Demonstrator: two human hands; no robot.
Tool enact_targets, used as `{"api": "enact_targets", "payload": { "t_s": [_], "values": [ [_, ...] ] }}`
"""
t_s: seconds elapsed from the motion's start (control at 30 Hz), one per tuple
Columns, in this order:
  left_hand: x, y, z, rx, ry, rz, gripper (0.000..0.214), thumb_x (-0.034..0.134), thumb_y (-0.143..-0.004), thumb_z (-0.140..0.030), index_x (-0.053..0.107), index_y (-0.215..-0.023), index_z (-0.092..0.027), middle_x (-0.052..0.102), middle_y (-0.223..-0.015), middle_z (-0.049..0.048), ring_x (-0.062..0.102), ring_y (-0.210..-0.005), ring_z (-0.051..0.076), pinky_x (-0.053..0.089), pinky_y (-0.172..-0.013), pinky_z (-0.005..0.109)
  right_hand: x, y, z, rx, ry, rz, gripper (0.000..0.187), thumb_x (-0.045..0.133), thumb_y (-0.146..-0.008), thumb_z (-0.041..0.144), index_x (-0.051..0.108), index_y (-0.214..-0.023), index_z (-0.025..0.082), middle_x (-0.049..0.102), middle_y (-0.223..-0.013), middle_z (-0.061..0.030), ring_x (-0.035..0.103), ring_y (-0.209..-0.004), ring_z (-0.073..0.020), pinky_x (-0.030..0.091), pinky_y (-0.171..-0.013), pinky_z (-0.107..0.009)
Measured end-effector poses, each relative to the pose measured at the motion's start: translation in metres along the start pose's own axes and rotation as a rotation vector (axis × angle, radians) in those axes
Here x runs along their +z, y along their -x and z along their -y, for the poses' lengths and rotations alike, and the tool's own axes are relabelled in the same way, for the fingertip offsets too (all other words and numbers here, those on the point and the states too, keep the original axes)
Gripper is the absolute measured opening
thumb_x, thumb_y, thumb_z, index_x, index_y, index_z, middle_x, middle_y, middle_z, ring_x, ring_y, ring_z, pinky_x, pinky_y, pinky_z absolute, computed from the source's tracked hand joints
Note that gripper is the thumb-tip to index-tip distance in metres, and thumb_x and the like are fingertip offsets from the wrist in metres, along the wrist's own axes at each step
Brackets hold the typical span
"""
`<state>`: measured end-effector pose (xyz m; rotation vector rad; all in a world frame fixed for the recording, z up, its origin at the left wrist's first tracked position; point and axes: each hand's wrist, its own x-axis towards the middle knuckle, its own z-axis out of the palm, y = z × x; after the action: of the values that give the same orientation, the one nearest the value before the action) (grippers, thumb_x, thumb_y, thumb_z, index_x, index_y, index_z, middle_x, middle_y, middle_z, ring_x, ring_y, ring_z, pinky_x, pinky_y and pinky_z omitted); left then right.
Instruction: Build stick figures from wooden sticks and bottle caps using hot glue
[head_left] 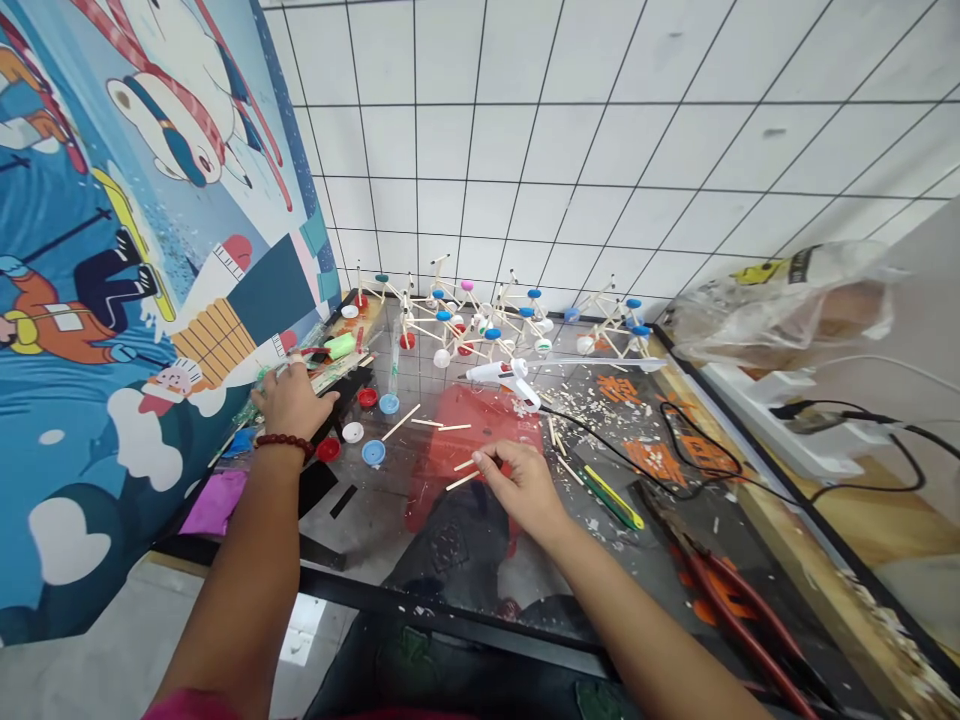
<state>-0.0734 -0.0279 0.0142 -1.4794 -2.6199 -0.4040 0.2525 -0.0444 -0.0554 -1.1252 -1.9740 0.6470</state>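
Note:
My left hand (291, 402) reaches over a heap of supplies at the table's left edge. Its thumb stands away from the fingers, whose tips are partly hidden; nothing shows in its grasp. A bright green packet (341, 346) lies just beyond it. My right hand (525, 485) pinches a short thin wooden stick (466, 465) above the table's middle. A second pale stick (461, 481) shows just below it; whether it is also held I cannot tell. Further sticks (454, 428) lie ahead. A white glue gun (501, 372) rests beyond my right hand.
Stick figures on bottle caps (491, 334) line the back. Blue (373, 453), red (328, 449) and white caps (352, 432) lie near my left hand. At right are a green-yellow cutter (613, 497), red-handled pliers (731, 600), a black cord (600, 445) and a power strip (787, 420).

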Motion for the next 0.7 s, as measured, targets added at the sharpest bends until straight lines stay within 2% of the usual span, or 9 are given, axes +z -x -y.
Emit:
{"api": "enact_targets", "payload": {
  "t_s": [0.07, 0.13, 0.3, 0.4, 0.5, 0.6, 0.7],
  "values": [
    [-0.002, -0.002, 0.003, -0.018, 0.034, -0.038, 0.070, 0.062, -0.082, -0.042, 0.040, -0.140, -0.009, 0.059, -0.129, 0.0299, 0.043, -0.133, 0.046, 0.038, -0.099, 0.061, 0.000, 0.000, 0.000, 0.000, 0.004, 0.000, 0.024, 0.056, -0.092, 0.032, 0.064, -0.073, 0.021, 0.068, -0.069, -0.0006, 0.063, -0.068, -0.0175, 0.041, -0.072, -0.030],
    [-0.004, -0.003, 0.007, -0.044, 0.065, -0.082, 0.064, 0.058, -0.085, -0.035, 0.042, -0.141, -0.008, 0.062, -0.125, 0.0280, 0.050, -0.127, 0.044, 0.042, -0.096, 0.058, 0.000, 0.000, -0.001, 0.001, 0.009, -0.002, 0.024, 0.056, -0.092, 0.032, 0.064, -0.072, 0.021, 0.068, -0.069, -0.0005, 0.062, -0.068, -0.0175, 0.041, -0.073, -0.030],
    [-0.007, -0.004, 0.009, -0.077, 0.154, -0.183, 0.041, 0.051, -0.086, -0.026, 0.065, -0.124, -0.018, 0.074, -0.109, 0.0121, 0.065, -0.109, 0.032, 0.051, -0.089, 0.040, 0.000, 0.001, -0.001, 0.001, -0.001, 0.002, 0.025, 0.055, -0.093, 0.032, 0.063, -0.072, 0.021, 0.069, -0.070, -0.0005, 0.063, -0.070, -0.0176, 0.041, -0.074, -0.030],
    [-0.007, -0.002, 0.005, -0.068, 0.179, -0.092, 0.035, 0.057, -0.083, -0.030, 0.070, -0.115, -0.021, 0.076, -0.106, 0.0075, 0.068, -0.103, 0.029, 0.052, -0.083, 0.035, 0.000, 0.001, 0.000, -0.004, 0.005, -0.002, 0.025, 0.055, -0.093, 0.033, 0.063, -0.072, 0.021, 0.068, -0.070, -0.0008, 0.063, -0.070, -0.0179, 0.041, -0.074, -0.030],
    [-0.004, 0.002, -0.002, 0.029, 0.115, 0.046, 0.039, 0.066, -0.077, -0.036, 0.069, -0.114, -0.023, 0.076, -0.106, 0.0058, 0.068, -0.103, 0.030, 0.052, -0.078, 0.035, 0.000, 0.001, 0.000, -0.011, 0.015, -0.005, 0.026, 0.055, -0.093, 0.034, 0.063, -0.072, 0.021, 0.068, -0.070, -0.0009, 0.063, -0.069, -0.0179, 0.041, -0.074, -0.030],
    [0.000, 0.009, -0.012, 0.184, -0.021, 0.107, 0.041, 0.066, -0.076, -0.040, 0.067, -0.112, -0.020, 0.073, -0.112, 0.0107, 0.065, -0.107, 0.034, 0.052, -0.077, 0.037, 0.001, 0.000, 0.000, -0.008, 0.019, -0.005, 0.025, 0.055, -0.093, 0.033, 0.063, -0.072, 0.022, 0.070, -0.071, -0.0007, 0.064, -0.071, -0.0183, 0.041, -0.075, -0.031],
    [0.004, 0.015, -0.019, 0.268, -0.107, 0.184, 0.047, 0.061, -0.081, -0.036, 0.061, -0.122, -0.016, 0.070, -0.116, 0.0165, 0.062, -0.113, 0.035, 0.051, -0.080, 0.039, 0.001, 0.001, -0.002, 0.002, 0.023, 0.001, 0.024, 0.056, -0.092, 0.033, 0.064, -0.073, 0.022, 0.071, -0.072, -0.0007, 0.065, -0.073, -0.0190, 0.041, -0.076, -0.032]
  ]
}}
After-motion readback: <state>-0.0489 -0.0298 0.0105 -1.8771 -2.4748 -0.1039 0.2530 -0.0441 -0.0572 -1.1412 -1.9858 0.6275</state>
